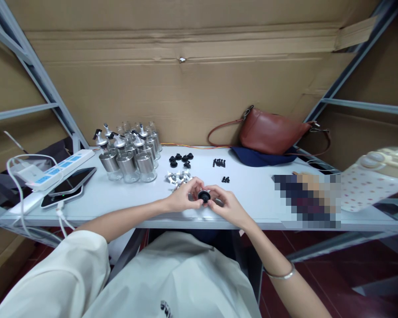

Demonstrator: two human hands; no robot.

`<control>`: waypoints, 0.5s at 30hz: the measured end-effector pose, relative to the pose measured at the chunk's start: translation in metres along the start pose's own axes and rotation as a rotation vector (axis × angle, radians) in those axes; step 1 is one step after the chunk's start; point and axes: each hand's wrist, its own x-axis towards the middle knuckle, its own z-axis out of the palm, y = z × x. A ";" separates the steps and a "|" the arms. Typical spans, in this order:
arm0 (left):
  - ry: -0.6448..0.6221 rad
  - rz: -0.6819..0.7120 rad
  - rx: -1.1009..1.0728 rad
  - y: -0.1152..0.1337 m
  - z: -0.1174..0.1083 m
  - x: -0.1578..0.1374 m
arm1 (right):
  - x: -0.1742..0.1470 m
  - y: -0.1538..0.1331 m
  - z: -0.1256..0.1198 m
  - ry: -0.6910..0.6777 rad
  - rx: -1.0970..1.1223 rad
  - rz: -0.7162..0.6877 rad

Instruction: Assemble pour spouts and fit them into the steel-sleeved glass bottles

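Both hands pinch one small black cap above the tabletop (119,201).
Left hand (182,197) and right hand (226,204) each close their grip on the black cap (204,195) between them; glass bottles (129,154) stand beyond the left grip.

Left hand (183,198) and right hand (226,204) pinch a small black cap (204,196) together above the worktop's (119,198) near edge; glass dispenser bottles (129,154) cluster far left.

A black cap (204,195), a brown bag (268,131), a white table (252,194), a navy cloth (262,157).
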 end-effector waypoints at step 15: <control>-0.017 -0.026 0.047 -0.002 0.002 -0.003 | -0.001 -0.006 0.000 -0.086 0.002 0.043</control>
